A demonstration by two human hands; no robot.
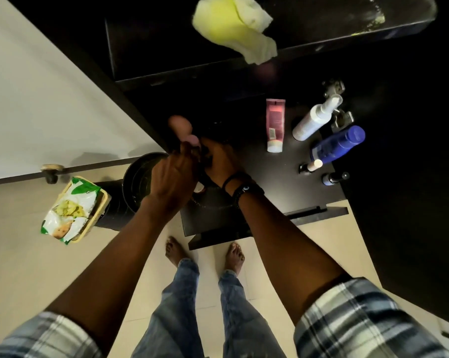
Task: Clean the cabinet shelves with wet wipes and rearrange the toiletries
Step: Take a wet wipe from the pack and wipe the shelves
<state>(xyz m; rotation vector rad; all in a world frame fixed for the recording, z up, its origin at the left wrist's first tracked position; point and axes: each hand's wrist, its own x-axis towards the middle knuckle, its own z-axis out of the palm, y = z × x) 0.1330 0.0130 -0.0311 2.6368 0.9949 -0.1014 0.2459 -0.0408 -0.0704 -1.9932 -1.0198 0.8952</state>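
Observation:
My left hand [173, 177] and my right hand [218, 161] meet over the left part of the lower dark shelf [264, 187]. Together they grip a small pinkish item [184, 130]; what it is stays blurred. On the same shelf lie a pink tube [275, 125], a white spray bottle [316, 117], a blue bottle [339, 144] and two small bottles [321, 171]. A used yellow-white wipe [233, 27] lies on the upper dark shelf [321, 34]. The wet wipes pack [68, 210] sits in a yellow basket on the floor at the left.
A black bin [138, 182] stands on the tiled floor under my left hand. A white door [50, 99] fills the left side. The open dark cabinet door [411, 202] runs down the right. My bare feet [205, 254] stand at the cabinet base.

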